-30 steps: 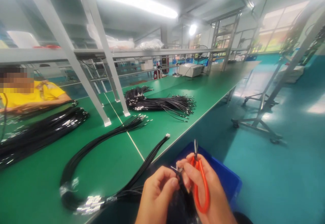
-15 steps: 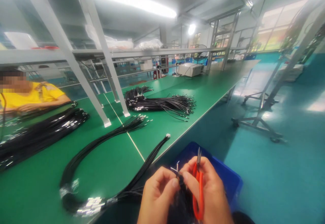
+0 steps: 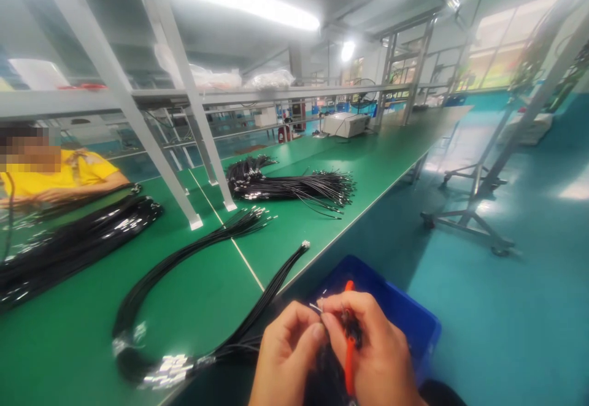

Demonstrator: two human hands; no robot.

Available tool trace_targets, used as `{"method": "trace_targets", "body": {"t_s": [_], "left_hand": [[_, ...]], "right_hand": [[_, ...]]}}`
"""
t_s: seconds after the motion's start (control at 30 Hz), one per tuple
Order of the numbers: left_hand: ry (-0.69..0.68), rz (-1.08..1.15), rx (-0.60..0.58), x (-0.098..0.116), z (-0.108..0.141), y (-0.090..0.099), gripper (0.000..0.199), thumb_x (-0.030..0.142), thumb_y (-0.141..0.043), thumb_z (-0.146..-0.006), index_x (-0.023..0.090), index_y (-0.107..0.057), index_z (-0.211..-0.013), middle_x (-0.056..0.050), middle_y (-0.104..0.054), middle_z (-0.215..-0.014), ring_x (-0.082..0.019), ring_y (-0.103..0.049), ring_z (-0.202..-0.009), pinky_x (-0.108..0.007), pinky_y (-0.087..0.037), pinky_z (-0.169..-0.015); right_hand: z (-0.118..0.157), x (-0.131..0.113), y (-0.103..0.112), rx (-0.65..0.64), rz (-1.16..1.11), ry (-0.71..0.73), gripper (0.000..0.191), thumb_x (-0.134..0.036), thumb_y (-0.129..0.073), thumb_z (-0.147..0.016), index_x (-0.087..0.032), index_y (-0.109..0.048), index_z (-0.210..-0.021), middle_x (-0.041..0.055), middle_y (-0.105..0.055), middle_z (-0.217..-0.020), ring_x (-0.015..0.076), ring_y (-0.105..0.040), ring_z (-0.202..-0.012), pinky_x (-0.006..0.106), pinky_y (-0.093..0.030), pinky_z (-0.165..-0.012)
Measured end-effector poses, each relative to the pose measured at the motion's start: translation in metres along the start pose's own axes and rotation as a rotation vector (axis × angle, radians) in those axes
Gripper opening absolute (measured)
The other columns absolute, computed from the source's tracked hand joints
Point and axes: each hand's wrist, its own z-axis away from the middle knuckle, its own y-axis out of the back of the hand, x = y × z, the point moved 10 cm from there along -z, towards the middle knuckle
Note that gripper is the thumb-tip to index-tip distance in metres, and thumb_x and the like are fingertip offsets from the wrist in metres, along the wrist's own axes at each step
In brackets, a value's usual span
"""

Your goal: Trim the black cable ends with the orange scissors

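Note:
Low in the head view, my left hand (image 3: 288,351) is closed in a pinch on a black cable, whose thin pale wire end (image 3: 315,308) sticks out past the fingertips. Close beside it, my right hand (image 3: 380,351) is closed round red-handled snips (image 3: 350,369); its thumb and forefinger meet at the same wire end. The snips' blades are hidden or too blurred to make out. More black cable hangs below both hands. A curved bundle of black cables (image 3: 161,283) lies on the green table to the left, its bend wrapped in clear film.
Another black cable pile (image 3: 294,186) lies farther back on the green table (image 3: 221,295). A blue bin (image 3: 414,326) stands below the table edge, beyond my hands. Metal shelf posts (image 3: 202,130) rise from the tabletop. At left, a person in yellow (image 3: 87,170) sits by more cables.
My right hand has turned, so the snips' tips no longer point up in view. Its fingertips have moved left onto the wire end. My left hand has barely moved.

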Motion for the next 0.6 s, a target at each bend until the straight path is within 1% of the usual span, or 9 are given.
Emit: {"method": "trace_targets", "body": {"t_s": [0.1, 0.23, 0.33, 0.4, 0.47, 0.5, 0.53, 0.6], "left_hand": [[-0.010, -0.008, 0.019, 0.001, 0.002, 0.001, 0.026, 0.037, -0.070, -0.070, 0.015, -0.059, -0.062, 0.003, -0.053, -0.053, -0.009, -0.042, -0.047, -0.018, -0.035, -0.046], [-0.052, -0.109, 0.104, 0.005, 0.006, 0.007, 0.020, 0.032, -0.068, -0.072, 0.015, -0.063, -0.063, 0.001, -0.059, -0.056, -0.011, -0.046, -0.049, -0.019, -0.038, -0.048], [-0.064, -0.145, 0.143, 0.004, 0.005, 0.013, 0.020, 0.033, -0.066, -0.075, 0.016, -0.064, -0.064, 0.001, -0.059, -0.056, -0.011, -0.048, -0.050, -0.020, -0.039, -0.048], [-0.073, -0.146, 0.161, 0.003, 0.003, 0.019, 0.021, 0.034, -0.065, -0.076, 0.016, -0.065, -0.066, 0.002, -0.058, -0.056, -0.011, -0.048, -0.049, -0.019, -0.040, -0.048], [-0.097, -0.130, 0.172, 0.004, 0.000, 0.024, 0.020, 0.035, -0.065, -0.077, 0.016, -0.065, -0.068, 0.003, -0.057, -0.056, -0.010, -0.050, -0.049, -0.019, -0.042, -0.050], [-0.114, -0.118, 0.186, 0.005, -0.001, 0.026, 0.020, 0.035, -0.064, -0.077, 0.017, -0.065, -0.069, 0.002, -0.058, -0.057, -0.010, -0.051, -0.050, -0.019, -0.043, -0.051], [-0.127, -0.108, 0.190, 0.006, -0.002, 0.027, 0.019, 0.035, -0.064, -0.077, 0.017, -0.066, -0.070, 0.002, -0.060, -0.059, -0.010, -0.052, -0.050, -0.019, -0.044, -0.052], [-0.156, -0.098, 0.217, 0.008, -0.002, 0.029, 0.017, 0.034, -0.064, -0.078, 0.018, -0.066, -0.072, 0.002, -0.061, -0.062, -0.010, -0.054, -0.052, -0.019, -0.046, -0.054]], "right_hand": [[0.001, -0.005, 0.004, 0.044, 0.021, 0.046, 0.026, -0.012, -0.067, -0.072, -0.034, -0.066, -0.085, -0.0035, -0.071, -0.072, 0.0172, -0.063, -0.058, 0.026, -0.048, -0.055], [0.007, -0.011, 0.007, 0.136, 0.061, 0.099, 0.032, -0.008, -0.066, -0.067, -0.035, -0.069, -0.085, -0.0015, -0.070, -0.068, 0.0206, -0.062, -0.063, 0.030, -0.048, -0.061], [0.012, -0.006, 0.008, 0.159, 0.112, 0.032, 0.030, -0.007, -0.061, -0.070, -0.034, -0.068, -0.080, -0.0004, -0.067, -0.066, 0.0214, -0.061, -0.064, 0.031, -0.046, -0.063], [0.014, -0.002, 0.007, 0.121, 0.127, -0.023, 0.026, -0.008, -0.058, -0.071, -0.032, -0.067, -0.077, -0.0003, -0.065, -0.065, 0.0197, -0.058, -0.059, 0.030, -0.046, -0.060], [0.017, 0.007, 0.002, 0.024, 0.087, -0.133, 0.020, -0.012, -0.059, -0.071, -0.030, -0.066, -0.077, -0.0005, -0.063, -0.064, 0.0178, -0.055, -0.054, 0.029, -0.045, -0.055], [0.019, 0.015, -0.003, -0.050, 0.040, -0.228, 0.017, -0.015, -0.060, -0.070, -0.028, -0.066, -0.078, -0.0007, -0.063, -0.065, 0.0171, -0.055, -0.053, 0.028, -0.045, -0.053], [0.024, 0.024, -0.010, -0.134, -0.024, -0.345, 0.015, -0.018, -0.061, -0.069, -0.027, -0.066, -0.080, -0.0008, -0.063, -0.065, 0.0167, -0.055, -0.053, 0.027, -0.045, -0.052], [0.039, 0.040, -0.025, -0.297, -0.177, -0.601, 0.017, -0.020, -0.064, -0.064, -0.023, -0.065, -0.081, -0.0015, -0.062, -0.065, 0.0156, -0.056, -0.055, 0.025, -0.044, -0.052]]}}
